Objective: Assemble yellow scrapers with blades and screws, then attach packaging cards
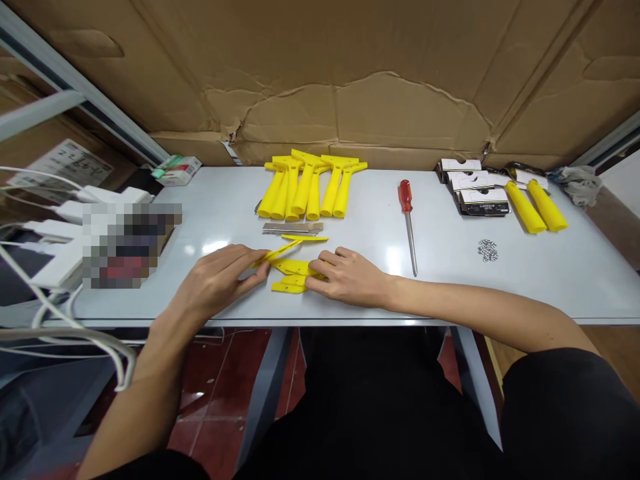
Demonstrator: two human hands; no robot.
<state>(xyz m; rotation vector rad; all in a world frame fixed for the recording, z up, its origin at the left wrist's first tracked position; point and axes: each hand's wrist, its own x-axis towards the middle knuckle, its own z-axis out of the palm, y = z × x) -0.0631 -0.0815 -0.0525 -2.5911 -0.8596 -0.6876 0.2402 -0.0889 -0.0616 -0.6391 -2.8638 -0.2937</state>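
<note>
My left hand [227,273] pinches the end of a thin yellow plastic piece [286,249] between thumb and fingers, close to the table's front edge. Beside it my right hand [350,277] has its fingers curled over flat yellow plastic plates [290,285] with small holes; its fingertips hide part of them. Just beyond the hands lie grey metal blades [293,229] and another thin yellow strip. Farther back, several yellow T-shaped scraper handles [303,187] are lined up side by side.
On the right are a red-handled screwdriver [407,220], a heap of small screws [487,251], black-and-white packets [483,200] and two yellow tubular handles [547,205]. White power strips [65,247] with cables crowd the left, near a small box [180,170]. Cardboard [350,67] stands behind the table.
</note>
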